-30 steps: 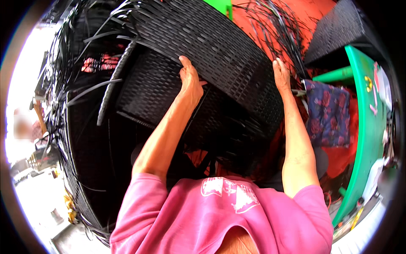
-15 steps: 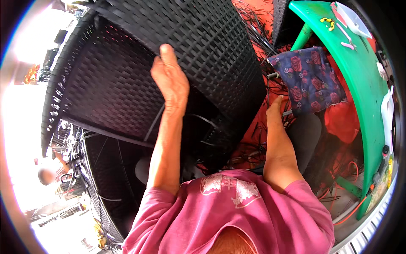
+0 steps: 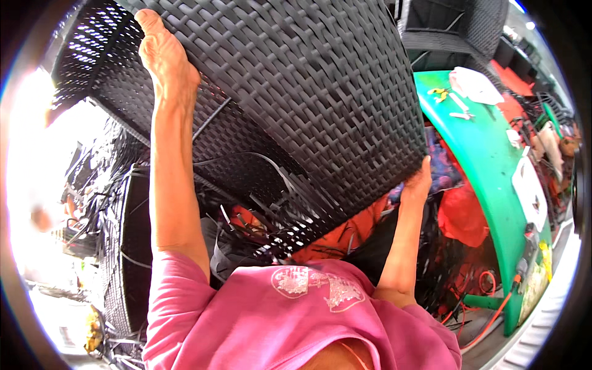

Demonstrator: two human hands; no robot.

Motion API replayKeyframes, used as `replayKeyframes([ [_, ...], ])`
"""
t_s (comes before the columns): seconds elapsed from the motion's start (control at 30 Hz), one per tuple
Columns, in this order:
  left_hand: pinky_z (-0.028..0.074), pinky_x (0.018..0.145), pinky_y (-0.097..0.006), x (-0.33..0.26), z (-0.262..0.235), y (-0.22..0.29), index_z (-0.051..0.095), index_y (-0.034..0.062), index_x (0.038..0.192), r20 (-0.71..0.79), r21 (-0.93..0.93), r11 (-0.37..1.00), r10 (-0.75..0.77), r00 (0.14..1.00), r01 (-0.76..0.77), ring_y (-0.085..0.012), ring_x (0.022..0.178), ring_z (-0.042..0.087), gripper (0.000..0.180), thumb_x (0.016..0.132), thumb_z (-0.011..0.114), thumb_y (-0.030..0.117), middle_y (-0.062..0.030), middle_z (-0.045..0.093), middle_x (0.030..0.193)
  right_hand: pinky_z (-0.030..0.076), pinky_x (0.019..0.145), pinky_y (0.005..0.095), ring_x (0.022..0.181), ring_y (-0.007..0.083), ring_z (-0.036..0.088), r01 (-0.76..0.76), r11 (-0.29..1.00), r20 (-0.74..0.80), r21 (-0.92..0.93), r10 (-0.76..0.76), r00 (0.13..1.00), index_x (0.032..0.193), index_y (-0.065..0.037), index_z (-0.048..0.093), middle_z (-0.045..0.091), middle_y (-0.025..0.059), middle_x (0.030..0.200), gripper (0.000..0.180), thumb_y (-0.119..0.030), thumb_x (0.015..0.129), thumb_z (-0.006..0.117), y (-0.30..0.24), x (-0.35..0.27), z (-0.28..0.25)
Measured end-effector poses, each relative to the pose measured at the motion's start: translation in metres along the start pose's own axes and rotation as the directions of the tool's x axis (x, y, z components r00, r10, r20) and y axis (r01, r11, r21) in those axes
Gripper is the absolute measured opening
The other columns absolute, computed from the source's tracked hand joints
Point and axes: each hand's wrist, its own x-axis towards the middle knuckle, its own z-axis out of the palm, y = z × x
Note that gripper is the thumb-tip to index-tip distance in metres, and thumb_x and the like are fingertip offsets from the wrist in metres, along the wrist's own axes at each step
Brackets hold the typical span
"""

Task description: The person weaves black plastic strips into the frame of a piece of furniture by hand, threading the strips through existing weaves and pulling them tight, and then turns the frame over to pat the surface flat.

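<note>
Pink shirt (image 3: 290,320): nearest item, at the bottom of the view, directly below the woven panel; both bare arms rise from it.

Loose black strips (image 3: 271,216): trailing from the lower edge of the woven panel, just above the shirt, over an orange cloth (image 3: 339,231).

Right hand (image 3: 418,184): at the lower right corner of the woven panel, thumb and fingers clenched around that corner, gripping its edge.

Woven panel (image 3: 296,92): large black wicker piece of furniture, held up and tilted, filling the upper middle of the view; its open inner side and frame show at the left.

Left hand (image 3: 166,58): raised high against the left part of the woven panel, palm flat on the weave, fingers stretched out and pressed to it; whether the fingertips hook over an edge cannot be told.

Patterned cushion (image 3: 441,166): blue and red, just right of the panel's lower corner, partly hidden by it.

Red cloth (image 3: 462,216): right of the panel, below the cushion.

Green table (image 3: 493,166): curved, further right of the panel, carrying a white cloth (image 3: 475,83) and small tools.

Black wicker chairs (image 3: 456,28): farthest, beyond the panel's upper right.
</note>
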Motion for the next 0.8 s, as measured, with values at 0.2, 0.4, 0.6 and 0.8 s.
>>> replayKeyframes([
  [0.2,0.049,0.089,-0.047,0.029,0.001,-0.033,0.052,0.0012,0.116,0.052,-0.307,0.933,-0.183,0.982,0.19,-0.0269,0.096,0.061,0.058,0.093,0.043,0.054,-0.0112,0.061,0.112,0.037,0.101,0.0406,0.115,0.0269,0.049,0.621,0.714,0.121,-0.323,-0.62,0.776,0.129,0.003,0.045,0.05,0.016,0.128,0.05,-0.021,0.088,0.061,-0.099,-0.081,0.048],
  [0.4,0.032,0.108,-0.042,0.006,0.001,-0.095,0.033,0.0041,0.14,0.374,-0.413,0.703,-0.449,0.812,0.579,-0.0251,0.128,0.042,0.067,0.096,0.03,0.055,-0.0105,0.039,0.143,0.043,0.093,0.0411,0.104,0.0272,0.055,0.722,0.52,0.085,-0.456,-0.783,0.617,0.124,0.002,0.046,0.054,0.0158,0.119,0.046,-0.02,0.087,0.063,-0.146,-0.137,0.077],
  [0.6,0.031,0.109,-0.041,-0.019,-0.003,-0.128,0.035,0.0033,0.139,0.395,-0.502,0.598,-0.484,0.781,0.625,-0.0236,0.126,0.043,0.062,0.099,0.027,0.049,-0.0113,0.041,0.142,0.035,0.101,0.0439,0.117,0.0307,0.045,0.701,0.412,0.143,-0.582,-0.796,0.588,0.132,0.004,0.038,0.043,0.019,0.133,0.06,-0.015,0.082,0.064,-0.136,-0.143,0.064],
  [0.8,0.036,0.105,-0.047,-0.047,-0.04,-0.126,0.035,0.0021,0.138,0.489,-0.852,0.129,-0.146,0.86,0.507,-0.0303,0.126,0.043,0.057,0.1,0.022,0.043,-0.017,0.041,0.14,0.037,0.099,0.0449,0.113,0.0313,0.049,0.717,0.502,0.154,-0.484,-0.758,0.634,0.125,0.005,0.045,0.049,0.0195,0.127,0.05,-0.013,0.081,0.062,-0.139,-0.14,0.063],
])
